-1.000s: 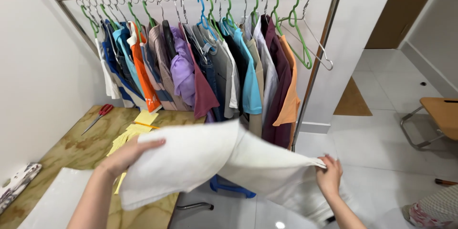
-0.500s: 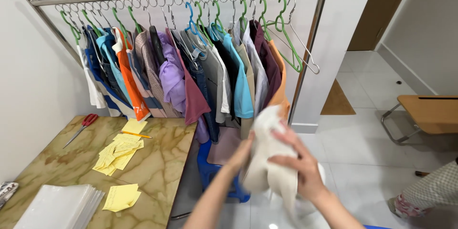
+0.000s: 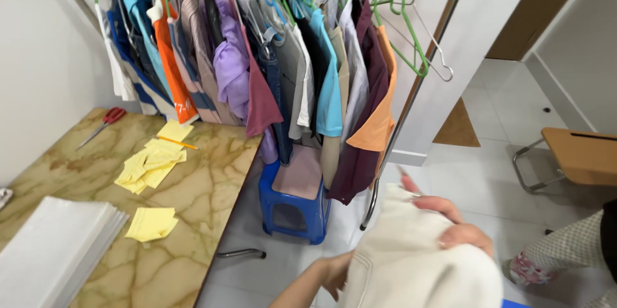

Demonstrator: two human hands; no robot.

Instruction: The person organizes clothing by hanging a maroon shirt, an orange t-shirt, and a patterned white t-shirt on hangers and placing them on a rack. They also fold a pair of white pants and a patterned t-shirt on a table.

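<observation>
- The right hand lies on top of a bunched cream garment, fingers curled down and closed over the cloth
- The left hand grips the same garment from its left side; the thumb and palm press the fabric, the fingers are hidden behind it
- The garment sits low in the middle-right of the view, held in the air above the pale tiled floor, near the foot of the clothes rack
- At left is a marble-patterned table carrying yellow sticky notes, red scissors and a stack of white sheets
- Shirts in many colours hang on green and blue hangers; a blue plastic stool stands under them
- A wooden chair seat is at the right edge
</observation>
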